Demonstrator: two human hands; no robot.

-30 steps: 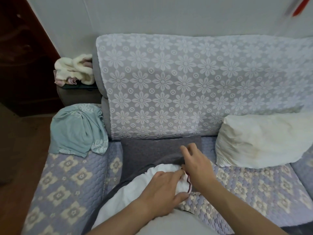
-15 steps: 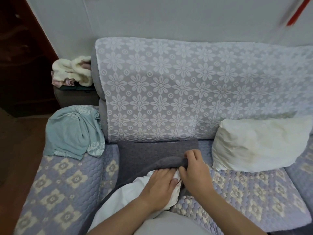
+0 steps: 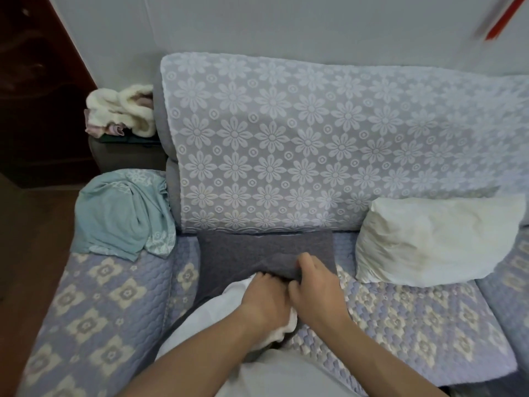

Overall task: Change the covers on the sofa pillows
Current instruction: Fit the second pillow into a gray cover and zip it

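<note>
A grey pillow cover [image 3: 257, 253] is lying flat on the sofa seat [image 3: 406, 319], its far edge touching the foot of the backrest [image 3: 300, 144], which is draped in flower-patterned lace. A white pillow [image 3: 217, 308] is sticking out of the cover's open near edge, toward 6 o'clock, with most of its body still outside the cover.

The left hand [image 3: 269, 299] is resting on top of the white pillow with its fingers curled down at the mouth of the cover; the fingertips are tucked under the grey edge, so I cannot tell whether they are gripping the pillow or only pressing it. The right hand [image 3: 315, 285] is sitting just beside the left, at its 3 o'clock, touching it. Its fingers are curled over the grey cover's open edge and are pinching that edge, with the fabric bunching under them.

At 3 o'clock from the hands, a second pillow [image 3: 438, 239], bare and off-white, is leaning against the backrest. At 9 to 10 o'clock a crumpled pale teal cloth [image 3: 123, 216] is hanging over the sofa arm [image 3: 94, 310]. Beyond the arm, at 11 o'clock, a fluffy cream bundle [image 3: 123, 113] is sitting on a small dark stand [image 3: 126, 153] beside the backrest. A red strip [image 3: 503, 18], blurred, is showing at the upper right against the wall.
</note>
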